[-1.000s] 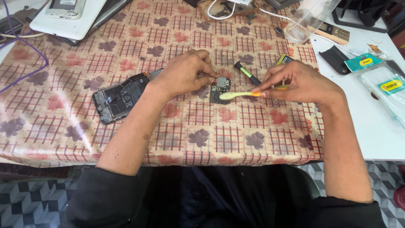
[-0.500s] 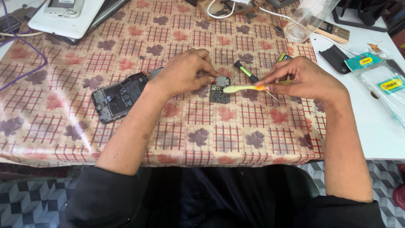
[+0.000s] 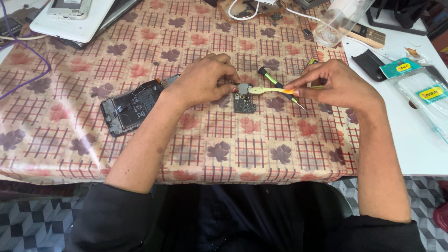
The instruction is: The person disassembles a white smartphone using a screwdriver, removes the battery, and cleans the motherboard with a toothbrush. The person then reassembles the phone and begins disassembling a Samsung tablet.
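Left hand pinches a small circuit board near the middle of the desk; right hand grips a yellow brush, its head touching the board's top. An opened phone lies just left of the left wrist

Yellow brush lifted level, right hand shifted slightly outward from circuit board

Small circuit board and yellow brush at mid-table.
Dark green circuit board with a grey metal shield at its far end, tilted up off the patterned cloth, pinched at the far edge. Yellow brush lies horizontal, bristle head at left touching the board's shield, handle running right.
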